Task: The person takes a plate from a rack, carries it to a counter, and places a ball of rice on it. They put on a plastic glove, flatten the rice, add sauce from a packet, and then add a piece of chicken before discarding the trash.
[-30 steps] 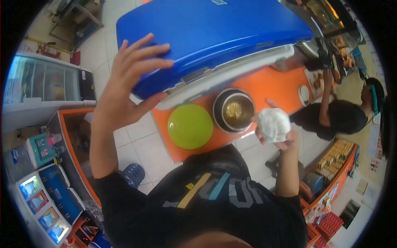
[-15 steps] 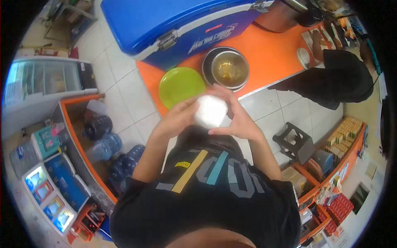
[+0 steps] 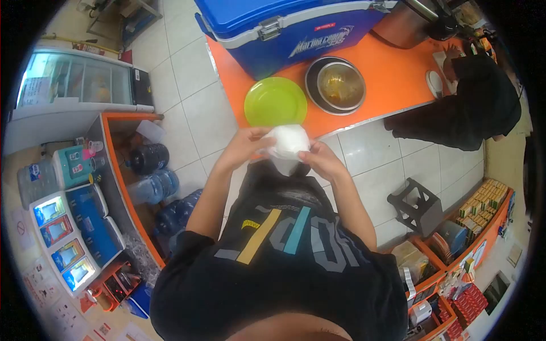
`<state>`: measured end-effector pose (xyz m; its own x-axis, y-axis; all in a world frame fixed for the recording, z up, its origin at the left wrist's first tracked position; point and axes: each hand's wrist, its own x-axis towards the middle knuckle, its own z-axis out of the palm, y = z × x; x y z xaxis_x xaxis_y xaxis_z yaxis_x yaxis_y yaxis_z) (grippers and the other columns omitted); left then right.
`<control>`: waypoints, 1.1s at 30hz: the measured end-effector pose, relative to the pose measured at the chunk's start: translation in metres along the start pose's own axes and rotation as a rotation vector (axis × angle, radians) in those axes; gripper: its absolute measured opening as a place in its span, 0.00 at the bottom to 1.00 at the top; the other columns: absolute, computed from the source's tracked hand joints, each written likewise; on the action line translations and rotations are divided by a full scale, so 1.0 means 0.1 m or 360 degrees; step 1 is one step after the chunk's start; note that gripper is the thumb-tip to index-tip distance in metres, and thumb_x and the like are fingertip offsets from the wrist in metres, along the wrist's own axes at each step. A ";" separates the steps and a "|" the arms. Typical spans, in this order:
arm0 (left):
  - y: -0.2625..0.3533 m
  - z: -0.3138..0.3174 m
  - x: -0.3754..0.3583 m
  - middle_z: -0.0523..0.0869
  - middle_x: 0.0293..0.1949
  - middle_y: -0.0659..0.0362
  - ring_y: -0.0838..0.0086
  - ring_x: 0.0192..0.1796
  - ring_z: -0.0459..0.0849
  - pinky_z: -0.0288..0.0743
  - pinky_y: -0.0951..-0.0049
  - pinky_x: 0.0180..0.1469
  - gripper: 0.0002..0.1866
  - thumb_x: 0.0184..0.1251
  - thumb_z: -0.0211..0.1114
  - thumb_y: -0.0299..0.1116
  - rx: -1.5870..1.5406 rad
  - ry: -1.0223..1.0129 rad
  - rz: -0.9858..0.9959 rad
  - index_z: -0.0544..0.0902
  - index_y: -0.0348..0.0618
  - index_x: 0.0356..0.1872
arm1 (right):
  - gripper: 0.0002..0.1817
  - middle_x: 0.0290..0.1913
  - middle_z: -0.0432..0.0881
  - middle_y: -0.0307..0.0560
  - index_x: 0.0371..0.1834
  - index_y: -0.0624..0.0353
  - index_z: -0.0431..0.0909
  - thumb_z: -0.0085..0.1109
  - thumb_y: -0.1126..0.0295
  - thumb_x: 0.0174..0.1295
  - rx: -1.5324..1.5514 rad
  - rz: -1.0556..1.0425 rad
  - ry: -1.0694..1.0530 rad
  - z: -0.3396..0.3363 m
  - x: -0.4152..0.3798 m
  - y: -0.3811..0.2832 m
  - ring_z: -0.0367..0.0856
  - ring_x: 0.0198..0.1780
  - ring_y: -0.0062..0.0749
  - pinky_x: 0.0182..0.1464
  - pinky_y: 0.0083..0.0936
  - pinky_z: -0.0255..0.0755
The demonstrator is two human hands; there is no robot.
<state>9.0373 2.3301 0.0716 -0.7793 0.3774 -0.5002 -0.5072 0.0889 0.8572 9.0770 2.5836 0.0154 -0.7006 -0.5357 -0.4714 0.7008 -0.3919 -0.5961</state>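
Between my hands, in front of my body, is a rounded white bundle (image 3: 290, 138) with what looks like thin clear plastic hanging from its lower edge; its contents I cannot make out. My left hand (image 3: 248, 146) pinches the loose plastic on the left side. The fingers of my right hand (image 3: 324, 161) close on the bundle's right edge. Just beyond it, on the table's near edge, lies a green plate (image 3: 276, 102). A metal bowl (image 3: 359, 94) with yellowish residue inside sits on a dark-centred plate (image 3: 314, 94).
A blue cooler box (image 3: 318, 42) and a large metal pot (image 3: 401, 25) stand on the orange table (image 3: 392, 74). A person in dark clothes (image 3: 483, 96) is at the table's right. A dark stool (image 3: 415, 207) stands right; water bottles (image 3: 153, 187) fill a shelf left.
The bundle has been turned, and its loose plastic now shows below. My right hand has moved from wrapping round it to its right edge. The view has shifted left.
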 end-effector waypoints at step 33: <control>-0.84 -1.39 1.93 0.88 0.35 0.53 0.59 0.45 0.86 0.78 0.58 0.51 0.17 0.51 0.79 0.47 0.1918 -0.0458 0.0700 0.89 0.47 0.35 | 0.15 0.36 0.87 0.52 0.39 0.57 0.85 0.72 0.59 0.53 -0.2345 -0.0375 0.1340 -0.16 1.47 0.49 0.86 0.41 0.48 0.48 0.44 0.78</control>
<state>8.8785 2.2676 -0.1136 -0.6124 0.7539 -0.2377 0.5284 0.6141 0.5862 9.0064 2.4973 -0.0934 -0.9731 0.1289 -0.1909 0.2117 0.8276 -0.5198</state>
